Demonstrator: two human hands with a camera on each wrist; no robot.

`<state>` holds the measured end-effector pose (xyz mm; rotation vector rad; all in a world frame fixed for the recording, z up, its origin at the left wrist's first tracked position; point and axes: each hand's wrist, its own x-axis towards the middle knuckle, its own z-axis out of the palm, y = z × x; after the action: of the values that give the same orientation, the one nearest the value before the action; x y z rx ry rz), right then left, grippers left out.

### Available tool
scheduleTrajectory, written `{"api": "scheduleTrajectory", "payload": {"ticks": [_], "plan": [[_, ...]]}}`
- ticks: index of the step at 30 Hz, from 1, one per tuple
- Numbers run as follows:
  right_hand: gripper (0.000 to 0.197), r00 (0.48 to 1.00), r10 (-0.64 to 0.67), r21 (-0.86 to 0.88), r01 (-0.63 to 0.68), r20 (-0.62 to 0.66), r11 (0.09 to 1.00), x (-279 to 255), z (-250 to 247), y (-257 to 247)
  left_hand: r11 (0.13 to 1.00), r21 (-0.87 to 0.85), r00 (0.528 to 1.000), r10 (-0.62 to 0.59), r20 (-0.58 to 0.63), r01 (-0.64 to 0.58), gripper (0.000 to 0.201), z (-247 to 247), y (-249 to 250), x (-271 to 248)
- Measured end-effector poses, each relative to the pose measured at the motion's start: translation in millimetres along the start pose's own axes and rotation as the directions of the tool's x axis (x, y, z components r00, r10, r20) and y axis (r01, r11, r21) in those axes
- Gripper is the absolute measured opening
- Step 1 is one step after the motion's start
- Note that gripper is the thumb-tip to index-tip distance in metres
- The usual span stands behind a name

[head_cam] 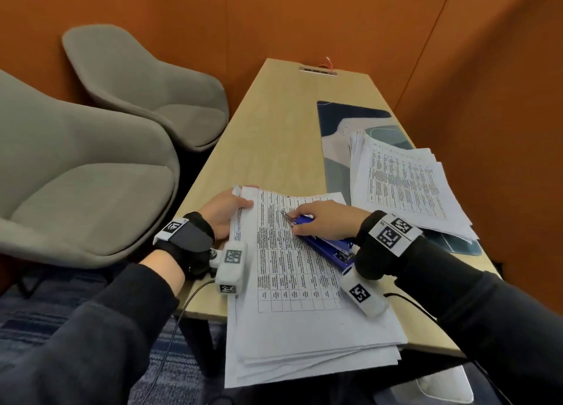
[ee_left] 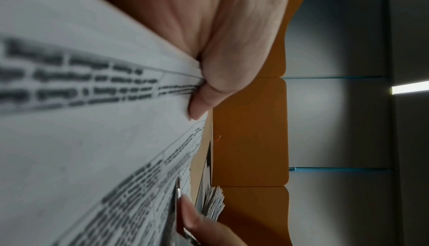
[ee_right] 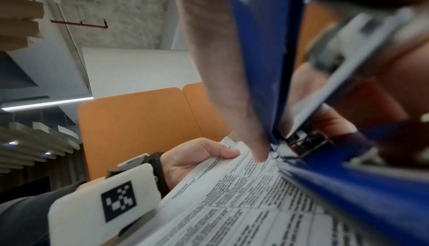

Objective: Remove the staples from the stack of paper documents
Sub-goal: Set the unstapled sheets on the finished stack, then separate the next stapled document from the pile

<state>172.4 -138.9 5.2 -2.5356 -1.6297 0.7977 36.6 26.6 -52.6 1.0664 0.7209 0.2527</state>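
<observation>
A stack of printed paper documents (head_cam: pixel 292 283) lies at the table's near edge and overhangs it. My left hand (head_cam: pixel 234 205) grips the stack's far left corner, thumb on top; the left wrist view shows that thumb (ee_left: pixel 202 92) pressing the sheets (ee_left: pixel 81 121). My right hand (head_cam: pixel 326 222) holds a blue stapler (head_cam: pixel 329 246) flat over the top page. Its metal tip (head_cam: pixel 285 214) touches the page near the far edge. In the right wrist view the blue stapler (ee_right: pixel 262 57) fills the right side above the page (ee_right: pixel 243 204), with my left hand (ee_right: pixel 199 156) beyond.
A second, looser pile of printed sheets (head_cam: pixel 405 182) lies on a blue patterned desk mat (head_cam: pixel 341 118) at the right. Two grey chairs (head_cam: pixel 91 173) stand left of the wooden table (head_cam: pixel 274 124). Orange walls (head_cam: pixel 335 18) close in behind and to the right.
</observation>
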Motion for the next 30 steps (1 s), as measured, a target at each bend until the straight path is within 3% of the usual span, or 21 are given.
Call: {"api": "scheduleTrajectory", "payload": {"ticks": [6, 16, 20, 21, 23, 25, 26, 27, 30], "plan": [[0.047, 1.0, -0.011, -0.01, 0.012, 0.017, 1.0, 8, -4, -4, 0.999, 0.052, 1.0, 0.01, -0.012, -0.01, 0.043, 1, 1, 2], [0.05, 0.998, 0.008, -0.132, 0.0, 0.056, 0.991, 20, 7, -27, 0.991, 0.117, 0.996, 0.075, -0.038, -0.07, 0.038, 7, 1, 1], [0.049, 1.0, 0.004, -0.057, -0.002, 0.025, 0.998, 18, 4, -23, 0.998, 0.064, 0.998, 0.015, -0.062, -0.011, 0.034, 7, 4, -7], [0.049, 1.0, -0.005, -0.019, 0.005, 0.0, 1.0, 15, 2, -19, 0.997, 0.074, 0.995, 0.026, -0.098, -0.018, 0.044, 5, 5, -7], [0.05, 0.997, -0.017, 0.047, 0.021, -0.072, 0.999, 8, 3, -11, 0.972, 0.166, 0.955, 0.203, -0.217, -0.169, 0.067, -1, 11, -5], [0.051, 0.988, -0.032, 0.093, 0.046, -0.149, 0.995, 1, 8, -4, 0.864, 0.318, 0.831, 0.479, -0.282, -0.39, 0.055, 0, 24, -13], [0.051, 0.982, -0.043, 0.114, 0.065, -0.186, 0.991, -3, 10, -1, 0.802, 0.366, 0.773, 0.576, -0.265, -0.472, 0.049, 1, 30, -15], [0.051, 0.974, -0.056, 0.14, 0.089, -0.22, 0.986, -8, 10, 1, 0.757, 0.383, 0.747, 0.63, -0.213, -0.53, 0.047, 4, 37, -20], [0.053, 0.957, -0.075, 0.213, 0.139, -0.282, 0.967, -20, 7, 3, 0.789, 0.382, 0.851, 0.524, -0.012, -0.481, 0.06, 17, 49, -29]]}}
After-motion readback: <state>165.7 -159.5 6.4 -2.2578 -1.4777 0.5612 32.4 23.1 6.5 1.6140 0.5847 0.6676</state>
